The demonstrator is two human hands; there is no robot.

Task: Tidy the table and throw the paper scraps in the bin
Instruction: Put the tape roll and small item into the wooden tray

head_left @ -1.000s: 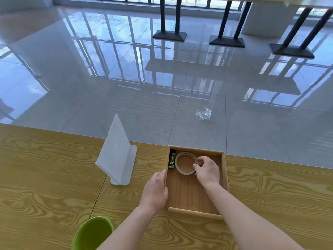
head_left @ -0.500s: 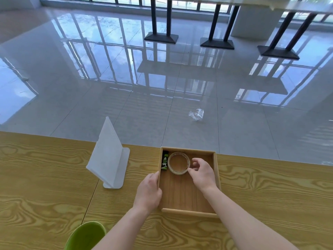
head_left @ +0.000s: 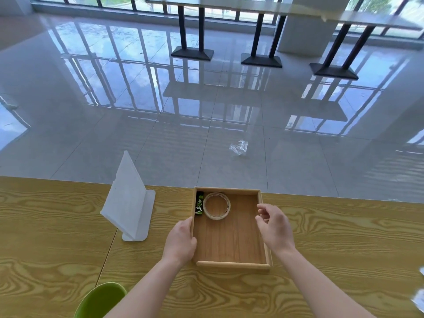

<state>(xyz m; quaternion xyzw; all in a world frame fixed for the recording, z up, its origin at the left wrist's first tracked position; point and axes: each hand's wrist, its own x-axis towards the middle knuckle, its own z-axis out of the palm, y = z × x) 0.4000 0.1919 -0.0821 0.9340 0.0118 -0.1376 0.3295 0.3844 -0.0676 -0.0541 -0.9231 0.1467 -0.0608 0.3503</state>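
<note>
A shallow wooden tray lies on the wood-grain table near its far edge. Inside, at the far left corner, sit a round clear glass dish and a small black-and-green packet beside it. My left hand grips the tray's left wall. My right hand hovers over the tray's right wall with fingers curled and apart, holding nothing. White paper scraps show at the far right edge of the table.
A white plastic sign stand stands left of the tray. A green bin rim shows at the bottom edge. A crumpled clear wrapper lies on the glossy floor beyond the table. Black table bases stand far back.
My right hand has let go of the glass dish and drawn back to the right side of the tray. The left hand stays on the tray's left wall.
</note>
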